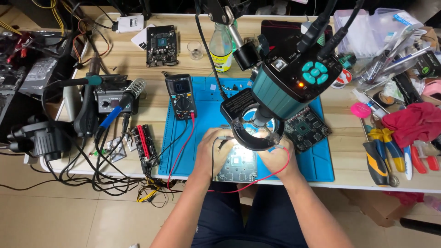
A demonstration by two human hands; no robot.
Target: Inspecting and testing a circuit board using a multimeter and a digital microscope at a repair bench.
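**Two probes on a lit board under the microscope**

The person sits at a wooden tabletop [138, 69] with both hands drawn in beneath a teal microscope camera [294, 80], whose ring light [257, 131] throws a bright patch onto a green circuit board [238, 167]. The board lies on the near edge of a blue work mat [206, 138], directly under the lens, so that the spot being touched sits in the light and in focus.

The left hand [216, 149] pinches a slim black probe [223, 139], its lead running back to the multimeter [181, 96] that stands propped at the mat's left edge, screen tilted toward the person for easy reading. The right hand [275, 158] closes on a red-wired probe [275, 148] — the tip seems to meet the board, though the ring light hides the contact point. The red lead [271, 177] loops down past the wrist and off the tabletop edge, keeping slack out of the lit area. Both wrists rest low near the board, which steadies the fine tips.

A second, darker circuit board [305, 128] lies just right of the ring light on the mat, set aside but within reach. A soldering station [110, 98] sits to the left with its irons in holders, and screwdrivers and pliers [383, 154] lie in a cluster at the right — clear of the working spot.
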